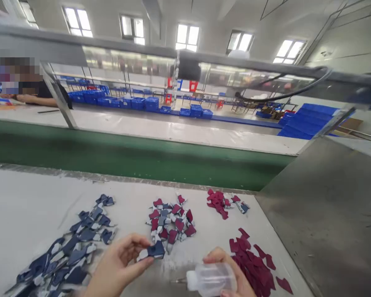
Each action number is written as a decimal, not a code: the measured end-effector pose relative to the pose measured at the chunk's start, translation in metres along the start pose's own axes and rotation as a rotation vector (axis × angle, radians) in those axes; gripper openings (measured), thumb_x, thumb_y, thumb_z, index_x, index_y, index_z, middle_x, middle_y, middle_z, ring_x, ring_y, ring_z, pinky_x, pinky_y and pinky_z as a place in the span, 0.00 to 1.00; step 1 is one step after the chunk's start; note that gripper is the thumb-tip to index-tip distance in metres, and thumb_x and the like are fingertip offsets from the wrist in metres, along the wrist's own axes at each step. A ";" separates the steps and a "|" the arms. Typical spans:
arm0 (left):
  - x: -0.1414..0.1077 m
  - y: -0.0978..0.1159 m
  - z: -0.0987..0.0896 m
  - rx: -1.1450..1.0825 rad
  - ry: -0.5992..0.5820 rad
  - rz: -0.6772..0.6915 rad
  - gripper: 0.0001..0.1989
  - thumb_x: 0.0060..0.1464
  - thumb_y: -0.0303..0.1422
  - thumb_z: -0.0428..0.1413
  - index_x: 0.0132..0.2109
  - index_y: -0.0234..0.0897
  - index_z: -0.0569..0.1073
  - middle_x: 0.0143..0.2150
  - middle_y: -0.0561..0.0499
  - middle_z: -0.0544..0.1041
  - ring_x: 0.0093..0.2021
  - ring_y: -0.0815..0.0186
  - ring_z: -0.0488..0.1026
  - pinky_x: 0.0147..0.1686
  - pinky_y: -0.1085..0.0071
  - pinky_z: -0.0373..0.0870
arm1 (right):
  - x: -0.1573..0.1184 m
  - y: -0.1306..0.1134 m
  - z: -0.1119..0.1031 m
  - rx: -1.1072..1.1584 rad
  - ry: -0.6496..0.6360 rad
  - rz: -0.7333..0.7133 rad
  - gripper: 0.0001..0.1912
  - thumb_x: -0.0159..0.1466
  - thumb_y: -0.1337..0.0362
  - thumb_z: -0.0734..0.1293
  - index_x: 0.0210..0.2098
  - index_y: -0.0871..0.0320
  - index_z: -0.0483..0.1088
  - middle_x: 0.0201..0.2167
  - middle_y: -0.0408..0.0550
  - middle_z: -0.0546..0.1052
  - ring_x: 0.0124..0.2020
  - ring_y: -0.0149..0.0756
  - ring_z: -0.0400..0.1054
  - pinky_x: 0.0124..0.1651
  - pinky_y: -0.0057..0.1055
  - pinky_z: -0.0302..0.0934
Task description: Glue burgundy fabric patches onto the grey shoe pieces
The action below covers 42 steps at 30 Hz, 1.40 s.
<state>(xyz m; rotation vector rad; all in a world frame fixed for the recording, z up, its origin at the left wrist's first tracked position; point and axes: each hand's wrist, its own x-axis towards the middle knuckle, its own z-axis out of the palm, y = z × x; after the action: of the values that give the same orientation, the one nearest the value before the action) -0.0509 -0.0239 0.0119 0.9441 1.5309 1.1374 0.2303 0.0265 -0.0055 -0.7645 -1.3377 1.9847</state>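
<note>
Navy-and-white cut piece [154, 250] is pinched by the left hand [117, 266], and a plastic needle-tip bottle [210, 279] is gripped by the right hand [225, 264]; both are best held steady.

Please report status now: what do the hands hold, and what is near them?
Left hand pinching navy cut piece. Right hand gripping plastic squeeze bottle, needle tip pointing left. Mixed navy and maroon pile just ahead.

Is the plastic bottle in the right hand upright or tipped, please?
Tipped: the bottle lies almost on its side in the right hand, metal nozzle pointing left.
</note>
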 end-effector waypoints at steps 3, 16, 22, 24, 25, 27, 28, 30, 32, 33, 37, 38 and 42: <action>0.010 -0.004 0.014 -0.287 -0.076 -0.081 0.16 0.36 0.37 0.72 0.33 0.38 0.77 0.34 0.51 0.77 0.37 0.65 0.74 0.36 0.75 0.73 | 0.003 -0.016 0.001 0.021 -0.022 0.026 0.33 0.40 0.48 0.81 0.37 0.55 0.66 0.24 0.40 0.68 0.22 0.26 0.57 0.26 0.24 0.49; 0.004 -0.021 0.040 -0.610 -0.427 -0.282 0.17 0.63 0.41 0.55 0.57 0.49 0.66 0.48 0.48 0.76 0.45 0.62 0.79 0.40 0.69 0.77 | 0.037 -0.015 0.012 0.094 -0.040 -0.016 0.25 0.53 0.42 0.72 0.34 0.53 0.61 0.19 0.38 0.66 0.16 0.27 0.51 0.19 0.25 0.43; 0.003 -0.018 0.043 -0.444 -0.480 -0.211 0.31 0.51 0.25 0.65 0.56 0.54 0.62 0.50 0.54 0.70 0.43 0.72 0.76 0.44 0.76 0.74 | 0.025 -0.032 0.010 -0.123 0.033 0.069 0.21 0.54 0.59 0.77 0.45 0.50 0.70 0.34 0.44 0.73 0.27 0.30 0.65 0.27 0.25 0.58; 0.002 -0.018 0.045 -0.401 -0.444 -0.202 0.28 0.52 0.25 0.64 0.54 0.52 0.62 0.47 0.55 0.71 0.42 0.72 0.77 0.43 0.77 0.75 | 0.024 -0.037 0.017 -0.206 0.099 0.099 0.19 0.55 0.60 0.76 0.45 0.49 0.70 0.33 0.43 0.74 0.26 0.30 0.65 0.26 0.25 0.59; 0.002 -0.018 0.046 -0.390 -0.433 -0.195 0.27 0.53 0.25 0.64 0.54 0.51 0.62 0.46 0.55 0.71 0.42 0.71 0.77 0.43 0.76 0.75 | 0.023 -0.038 0.021 -0.232 0.125 0.104 0.19 0.56 0.61 0.76 0.44 0.49 0.70 0.32 0.42 0.74 0.25 0.30 0.66 0.25 0.24 0.59; 0.001 -0.017 0.047 -0.363 -0.420 -0.171 0.26 0.53 0.25 0.63 0.54 0.50 0.61 0.46 0.53 0.72 0.41 0.70 0.78 0.43 0.75 0.76 | 0.022 -0.039 0.029 -0.330 0.158 0.060 0.17 0.56 0.61 0.76 0.42 0.50 0.70 0.29 0.42 0.75 0.23 0.30 0.67 0.23 0.25 0.60; 0.000 -0.017 0.047 -0.341 -0.414 -0.153 0.26 0.54 0.26 0.63 0.54 0.49 0.61 0.46 0.53 0.72 0.41 0.69 0.78 0.43 0.74 0.77 | 0.022 -0.039 0.033 -0.407 0.167 0.016 0.16 0.55 0.62 0.76 0.41 0.50 0.69 0.28 0.41 0.75 0.23 0.31 0.67 0.22 0.25 0.60; -0.002 -0.017 0.047 -0.278 -0.395 -0.111 0.26 0.54 0.27 0.63 0.55 0.49 0.61 0.46 0.52 0.73 0.40 0.69 0.78 0.43 0.73 0.77 | 0.022 -0.038 0.038 -0.574 0.203 -0.096 0.15 0.56 0.62 0.75 0.39 0.50 0.68 0.25 0.39 0.74 0.20 0.31 0.67 0.20 0.25 0.60; -0.003 -0.016 0.046 -0.199 -0.372 -0.058 0.26 0.54 0.28 0.63 0.55 0.49 0.61 0.45 0.52 0.74 0.40 0.68 0.78 0.43 0.73 0.77 | 0.022 -0.037 0.042 -0.693 0.236 -0.191 0.14 0.57 0.59 0.75 0.38 0.50 0.67 0.23 0.38 0.74 0.18 0.31 0.67 0.18 0.26 0.59; -0.004 -0.016 0.046 -0.162 -0.362 -0.031 0.26 0.54 0.28 0.63 0.55 0.48 0.61 0.45 0.51 0.75 0.41 0.67 0.78 0.43 0.72 0.77 | 0.022 -0.036 0.043 -0.725 0.250 -0.219 0.14 0.58 0.58 0.75 0.38 0.50 0.67 0.23 0.38 0.74 0.18 0.31 0.66 0.18 0.27 0.59; -0.004 -0.016 0.046 -0.085 -0.337 0.031 0.26 0.53 0.30 0.64 0.54 0.47 0.62 0.44 0.51 0.76 0.41 0.65 0.78 0.42 0.70 0.77 | 0.024 -0.037 0.048 -0.782 0.278 -0.231 0.12 0.59 0.55 0.73 0.35 0.51 0.67 0.23 0.39 0.74 0.17 0.31 0.67 0.17 0.29 0.59; -0.003 -0.016 0.046 -0.085 -0.340 0.037 0.26 0.53 0.30 0.64 0.54 0.47 0.62 0.44 0.51 0.76 0.40 0.65 0.78 0.41 0.70 0.77 | 0.024 -0.038 0.049 -0.793 0.284 -0.216 0.12 0.59 0.56 0.73 0.34 0.51 0.66 0.22 0.39 0.74 0.17 0.31 0.66 0.17 0.29 0.59; -0.003 -0.016 0.045 -0.090 -0.359 0.061 0.26 0.53 0.29 0.65 0.54 0.49 0.62 0.44 0.54 0.76 0.38 0.69 0.76 0.43 0.70 0.75 | 0.025 -0.042 0.051 -0.823 0.290 -0.190 0.12 0.59 0.58 0.74 0.34 0.52 0.66 0.24 0.38 0.74 0.19 0.31 0.67 0.18 0.27 0.61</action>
<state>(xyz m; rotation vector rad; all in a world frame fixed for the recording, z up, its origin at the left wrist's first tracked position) -0.0067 -0.0213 -0.0067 1.0741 1.1598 1.0071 0.1834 0.0280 0.0468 -1.1730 -1.9578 1.0784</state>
